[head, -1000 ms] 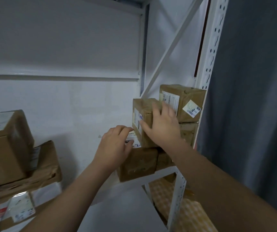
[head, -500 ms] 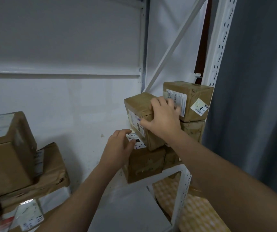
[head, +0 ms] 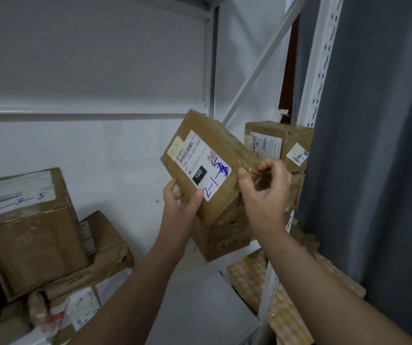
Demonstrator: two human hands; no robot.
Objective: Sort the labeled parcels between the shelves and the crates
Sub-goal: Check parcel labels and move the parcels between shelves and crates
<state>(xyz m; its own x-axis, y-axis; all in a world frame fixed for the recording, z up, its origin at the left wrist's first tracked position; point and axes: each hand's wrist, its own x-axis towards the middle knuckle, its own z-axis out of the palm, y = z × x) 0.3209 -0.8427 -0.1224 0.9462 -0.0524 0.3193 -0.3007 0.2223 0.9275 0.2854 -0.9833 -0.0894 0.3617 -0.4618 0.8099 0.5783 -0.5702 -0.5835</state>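
A brown cardboard parcel (head: 214, 155) with a white label marked "2-1" in blue pen is lifted and tilted in front of the shelf. My left hand (head: 181, 202) grips its lower left corner, thumb on the label. My right hand (head: 264, 192) grips its lower right end, fingers curled round the taped edge. Behind it, another labeled parcel (head: 282, 143) sits on top of a stack at the shelf's right end. A further parcel (head: 222, 237) lies under the held one on the white shelf (head: 200, 302).
At the left stands a large box (head: 30, 230) marked "4-3-5" on crushed parcels (head: 105, 250) and plastic mailers (head: 80, 307). A white perforated upright (head: 317, 70) and a diagonal brace (head: 262, 58) frame the shelf's right end. A grey curtain (head: 379, 145) hangs right; yellow checkered packing (head: 284, 314) lies below.
The parcel has been lifted off the stack and turned so its label faces me. My left hand has moved up to take its lower corner, and my right hand has shifted to its end.
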